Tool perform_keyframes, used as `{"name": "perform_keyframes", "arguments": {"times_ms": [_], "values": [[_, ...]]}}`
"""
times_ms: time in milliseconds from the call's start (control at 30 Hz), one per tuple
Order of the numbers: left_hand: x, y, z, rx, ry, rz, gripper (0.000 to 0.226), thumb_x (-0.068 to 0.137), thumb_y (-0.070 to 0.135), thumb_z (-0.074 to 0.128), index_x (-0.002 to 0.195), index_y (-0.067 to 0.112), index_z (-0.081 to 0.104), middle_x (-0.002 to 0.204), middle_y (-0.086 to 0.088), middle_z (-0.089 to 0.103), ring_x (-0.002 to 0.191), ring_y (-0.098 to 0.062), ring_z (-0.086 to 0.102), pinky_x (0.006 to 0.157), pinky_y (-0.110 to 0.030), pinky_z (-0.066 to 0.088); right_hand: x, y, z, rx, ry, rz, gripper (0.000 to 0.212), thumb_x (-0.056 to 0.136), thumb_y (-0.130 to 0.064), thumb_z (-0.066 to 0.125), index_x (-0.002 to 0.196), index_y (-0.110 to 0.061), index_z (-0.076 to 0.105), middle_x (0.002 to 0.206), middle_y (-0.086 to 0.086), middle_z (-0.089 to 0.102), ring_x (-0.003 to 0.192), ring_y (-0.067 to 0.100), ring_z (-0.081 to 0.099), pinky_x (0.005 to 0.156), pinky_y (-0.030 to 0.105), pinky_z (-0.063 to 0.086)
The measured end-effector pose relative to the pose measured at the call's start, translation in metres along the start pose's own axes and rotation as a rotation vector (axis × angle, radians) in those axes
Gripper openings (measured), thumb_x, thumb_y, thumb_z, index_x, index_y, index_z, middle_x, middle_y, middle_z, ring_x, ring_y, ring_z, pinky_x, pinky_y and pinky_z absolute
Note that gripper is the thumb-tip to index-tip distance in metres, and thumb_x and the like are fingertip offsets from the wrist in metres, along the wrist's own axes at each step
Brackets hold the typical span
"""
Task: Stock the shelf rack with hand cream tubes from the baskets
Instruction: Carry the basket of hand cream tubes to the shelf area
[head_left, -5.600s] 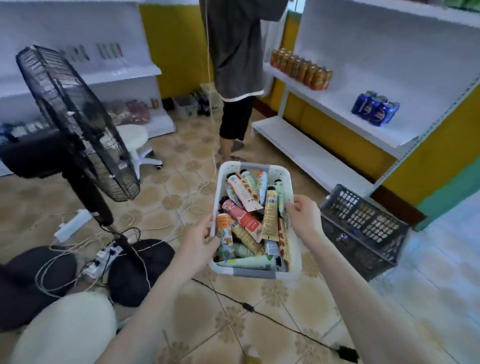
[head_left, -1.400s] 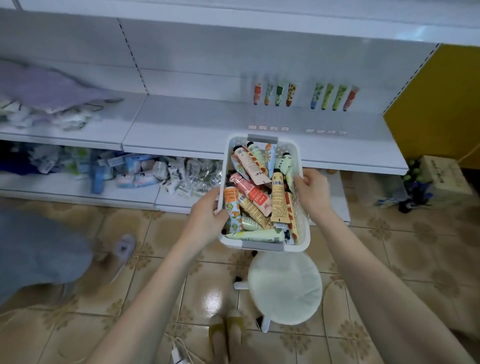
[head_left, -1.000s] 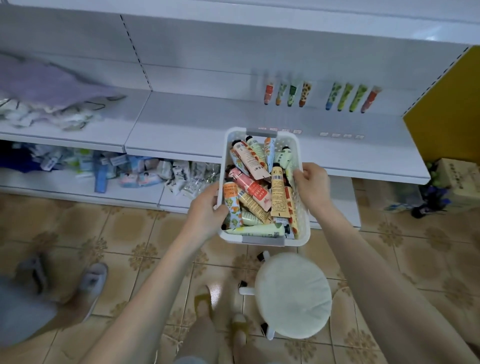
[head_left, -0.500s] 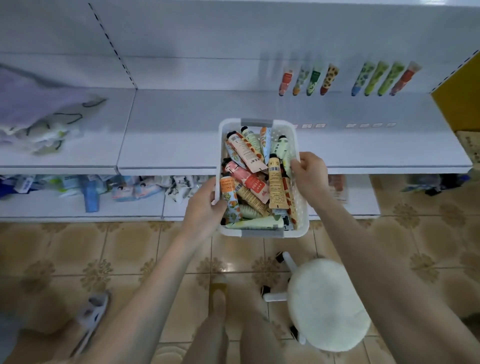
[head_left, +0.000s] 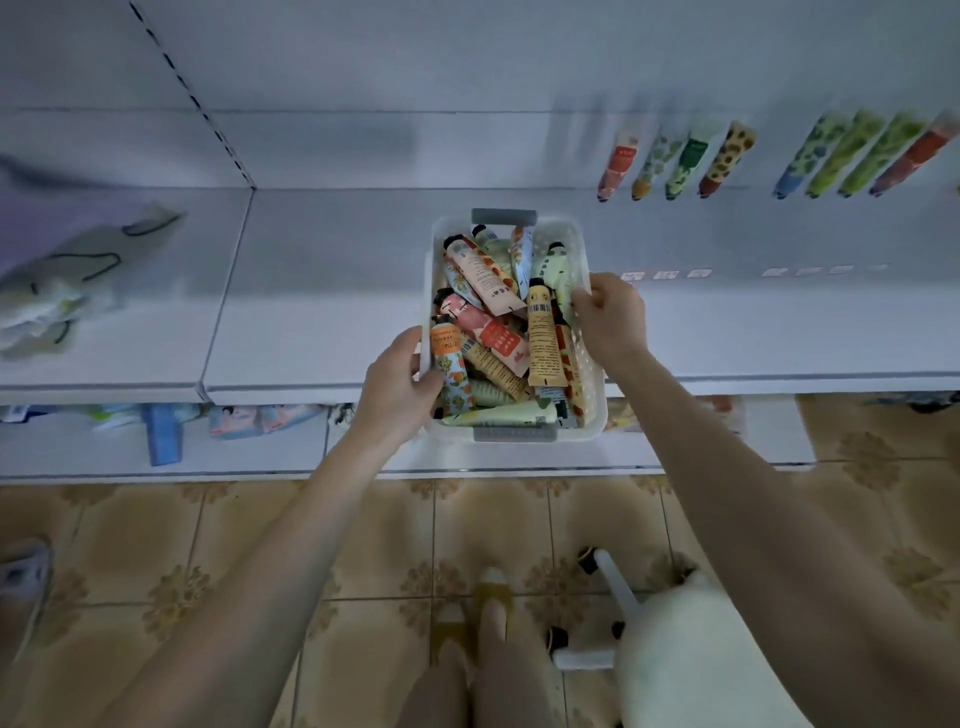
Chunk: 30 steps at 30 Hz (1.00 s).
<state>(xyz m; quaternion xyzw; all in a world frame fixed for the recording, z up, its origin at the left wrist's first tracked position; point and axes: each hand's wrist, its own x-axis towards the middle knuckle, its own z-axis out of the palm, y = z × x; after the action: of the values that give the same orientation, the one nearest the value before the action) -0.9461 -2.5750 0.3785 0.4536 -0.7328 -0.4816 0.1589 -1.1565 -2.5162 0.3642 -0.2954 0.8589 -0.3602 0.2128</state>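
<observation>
A white plastic basket (head_left: 592, 400) with grey handles is heaped with several hand cream tubes (head_left: 498, 332). My left hand (head_left: 400, 384) grips its left rim and my right hand (head_left: 613, 317) grips its right rim. The basket hangs over the front edge of the white middle shelf (head_left: 322, 291); whether it rests on the shelf I cannot tell. Two groups of tubes lean upright against the back panel: one group (head_left: 675, 161) right of the basket, another (head_left: 857, 156) at the far right.
Cloth and bags (head_left: 67, 265) lie on the shelf at the left. The lower shelf (head_left: 166, 431) holds small packets. A white stool (head_left: 691, 654) stands on the tiled floor at my right, my feet (head_left: 478, 618) beside it. Another person's slipper (head_left: 21, 577) shows at the left edge.
I have stepped up to the rack, and the basket has moved forward from above the floor to over the middle shelf's front edge. Both hands keep their grip. The stool has slid toward the lower right.
</observation>
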Motion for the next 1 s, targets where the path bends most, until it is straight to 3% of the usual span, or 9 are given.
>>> {"name": "perform_keyframes", "arguments": {"times_ms": [100,200,367,533,733,867,1000], "values": [[0.03,-0.013,0.006,0.027,0.016,0.02,0.036,0.089,-0.003,0.046,0.122,0.009,0.054,0.105,0.0,0.062,0.093,-0.015,0.061,0.07,-0.02,0.048,0.03,0.006,0.014,-0.005,0.002,-0.029,0.021,0.093,-0.011,0.042,0.073,-0.009,0.048,0.061,-0.003,0.043,0.059,0.017,0.04,0.049,0.026,0.027],[0.057,-0.025,0.011,0.043,0.034,0.008,0.037,0.089,-0.002,0.046,0.122,0.011,0.054,0.104,-0.004,0.065,0.094,-0.02,0.063,0.077,-0.031,0.052,0.055,0.008,0.026,-0.032,0.014,-0.076,0.022,0.095,-0.014,0.041,0.074,-0.008,0.047,0.059,-0.003,0.04,0.054,0.011,0.036,0.047,0.027,0.024],[0.084,-0.036,0.018,0.062,0.052,-0.002,0.036,0.09,-0.001,0.046,0.124,0.008,0.054,0.11,-0.005,0.063,0.097,-0.018,0.061,0.069,-0.021,0.045,0.081,0.01,0.04,-0.058,0.015,-0.118,0.02,0.094,-0.012,0.042,0.086,-0.001,0.057,0.07,0.006,0.05,0.066,0.021,0.045,0.047,0.024,0.026],[0.092,-0.044,0.021,0.063,0.067,-0.008,0.036,0.09,-0.002,0.043,0.122,0.009,0.054,0.106,-0.006,0.063,0.098,-0.023,0.062,0.07,-0.027,0.045,0.094,0.016,0.051,-0.044,-0.005,-0.108,0.033,0.093,-0.009,0.04,0.061,-0.015,0.037,0.059,-0.002,0.04,0.055,0.015,0.037,0.046,0.025,0.025],[0.103,-0.045,0.021,0.091,0.073,0.018,0.035,0.091,-0.001,0.043,0.123,0.008,0.053,0.11,-0.01,0.063,0.098,-0.024,0.061,0.068,-0.028,0.044,0.106,0.019,0.056,-0.049,0.002,-0.118,0.038,0.093,-0.009,0.039,0.057,-0.016,0.029,0.057,-0.001,0.035,0.051,0.011,0.032,0.046,0.026,0.023],[0.114,-0.046,0.02,0.1,0.071,0.03,0.033,0.091,-0.001,0.043,0.121,0.007,0.053,0.107,-0.012,0.064,0.089,-0.025,0.06,0.054,-0.025,0.04,0.115,0.016,0.059,-0.071,0.004,-0.097,0.037,0.094,-0.011,0.038,0.058,-0.016,0.031,0.058,-0.001,0.035,0.052,0.011,0.032,0.047,0.026,0.023],[0.126,-0.045,0.018,0.128,0.07,0.028,0.035,0.09,-0.002,0.043,0.122,0.006,0.053,0.108,-0.014,0.063,0.095,-0.027,0.059,0.064,-0.028,0.042,0.124,0.013,0.06,-0.083,-0.011,-0.063,0.027,0.095,-0.013,0.036,0.069,-0.009,0.043,0.061,0.001,0.04,0.054,0.014,0.035,0.049,0.026,0.025]]}}
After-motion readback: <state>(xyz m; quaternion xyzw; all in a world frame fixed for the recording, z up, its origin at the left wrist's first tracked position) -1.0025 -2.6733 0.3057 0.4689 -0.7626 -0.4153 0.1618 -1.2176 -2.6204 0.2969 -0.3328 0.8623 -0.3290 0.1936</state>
